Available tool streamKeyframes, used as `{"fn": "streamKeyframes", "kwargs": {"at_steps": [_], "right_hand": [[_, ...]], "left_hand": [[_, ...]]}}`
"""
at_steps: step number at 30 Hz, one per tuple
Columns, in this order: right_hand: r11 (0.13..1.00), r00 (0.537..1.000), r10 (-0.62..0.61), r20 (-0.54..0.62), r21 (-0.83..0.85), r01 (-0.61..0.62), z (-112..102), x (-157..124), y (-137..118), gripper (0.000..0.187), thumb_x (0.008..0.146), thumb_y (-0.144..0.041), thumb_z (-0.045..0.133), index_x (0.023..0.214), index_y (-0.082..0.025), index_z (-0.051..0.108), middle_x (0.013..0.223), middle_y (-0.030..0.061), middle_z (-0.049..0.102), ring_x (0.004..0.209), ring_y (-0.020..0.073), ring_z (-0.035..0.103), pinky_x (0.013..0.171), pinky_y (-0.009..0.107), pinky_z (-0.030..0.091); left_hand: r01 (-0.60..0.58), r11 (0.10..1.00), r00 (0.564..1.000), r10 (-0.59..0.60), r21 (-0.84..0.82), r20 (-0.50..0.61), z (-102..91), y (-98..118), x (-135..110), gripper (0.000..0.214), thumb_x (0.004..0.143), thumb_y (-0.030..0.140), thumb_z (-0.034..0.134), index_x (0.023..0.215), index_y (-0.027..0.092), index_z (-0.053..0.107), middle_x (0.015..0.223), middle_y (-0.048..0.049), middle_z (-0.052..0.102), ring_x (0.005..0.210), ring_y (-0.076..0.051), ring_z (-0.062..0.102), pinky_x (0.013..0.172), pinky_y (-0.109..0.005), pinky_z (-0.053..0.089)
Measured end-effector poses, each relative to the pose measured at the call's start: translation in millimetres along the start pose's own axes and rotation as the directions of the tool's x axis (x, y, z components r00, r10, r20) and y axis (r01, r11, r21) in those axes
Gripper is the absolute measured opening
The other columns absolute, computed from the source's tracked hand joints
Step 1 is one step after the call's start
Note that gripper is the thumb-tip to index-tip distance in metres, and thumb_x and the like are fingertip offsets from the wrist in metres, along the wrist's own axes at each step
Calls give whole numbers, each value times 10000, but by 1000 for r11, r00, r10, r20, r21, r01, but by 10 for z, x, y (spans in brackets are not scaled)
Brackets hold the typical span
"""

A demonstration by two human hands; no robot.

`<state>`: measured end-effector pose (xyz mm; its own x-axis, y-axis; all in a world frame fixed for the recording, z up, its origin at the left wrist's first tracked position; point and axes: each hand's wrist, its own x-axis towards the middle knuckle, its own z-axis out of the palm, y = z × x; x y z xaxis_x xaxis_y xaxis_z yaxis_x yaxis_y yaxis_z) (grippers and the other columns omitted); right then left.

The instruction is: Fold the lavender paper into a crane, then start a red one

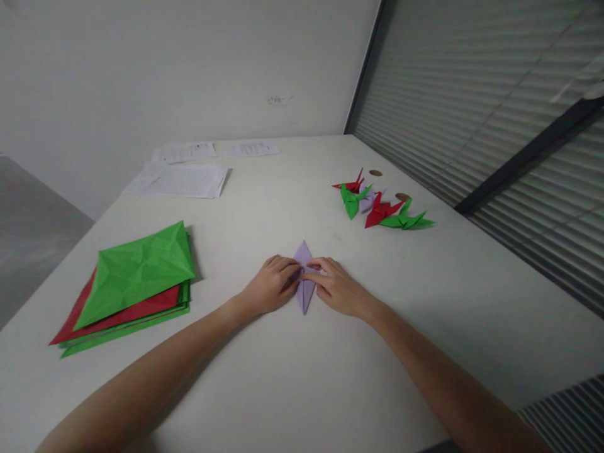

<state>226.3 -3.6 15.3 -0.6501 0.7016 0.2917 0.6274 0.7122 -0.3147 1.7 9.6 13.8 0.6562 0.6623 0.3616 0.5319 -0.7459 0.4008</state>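
A lilac sheet of origami paper (306,298), folded into a narrow diamond, lies on the white table in front of me. My left hand (274,282) holds its left edge, thumb and fingertips gathered at the middle. From the other side, my right hand (337,286) grips the right edge, with fingertips pressed near the centre crease. Both sets of fingertips nearly meet and partly cover the middle of the paper. Finished origami cranes in green (351,200), red (383,211) and lilac (366,197) stand beyond my right hand.
On the left lies a stack of creased green paper (141,267) and red paper (155,304). Printed sheets (184,180) rest at the far left of the table (283,384). Two round brownish spots (375,172) are near the right edge, beside window blinds (472,94).
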Motion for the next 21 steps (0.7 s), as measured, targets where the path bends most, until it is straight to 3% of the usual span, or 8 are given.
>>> {"fn": "streamKeyframes", "kwargs": {"at_steps": [7,14,17,21], "right_hand": [[999,999,28,-23,36,-27,-26,20,1,295,830,-52,531,1059,-208,631,1173,118,566,1123,251,524,975,452,454],[991,995,71,-75,118,-61,-95,45,-10,162,849,-87,540,930,-209,607,1038,74,629,994,223,562,899,389,441],[987,989,100,-110,140,-84,-123,47,10,129,853,-97,528,873,-201,603,984,69,645,947,212,577,873,373,435],[982,976,153,-157,136,-132,-143,40,62,122,813,-88,555,818,-196,612,935,59,657,912,206,594,842,357,438]], "left_hand": [[83,993,997,-83,-88,0,6,-18,4,331,878,198,518,1206,191,566,1131,-101,691,1039,-228,648,1083,-493,369],[132,977,991,-135,-170,-6,-15,-2,-1,327,858,302,578,1166,193,591,1076,-96,711,1019,-240,669,1092,-501,359],[130,977,991,-131,-171,3,-14,-20,2,280,847,208,538,1117,201,612,1122,-86,703,1040,-224,661,1098,-493,359],[80,990,997,-79,-114,11,13,-68,8,422,762,45,491,1129,209,619,1241,-85,661,1126,-223,623,1079,-470,384]]}}
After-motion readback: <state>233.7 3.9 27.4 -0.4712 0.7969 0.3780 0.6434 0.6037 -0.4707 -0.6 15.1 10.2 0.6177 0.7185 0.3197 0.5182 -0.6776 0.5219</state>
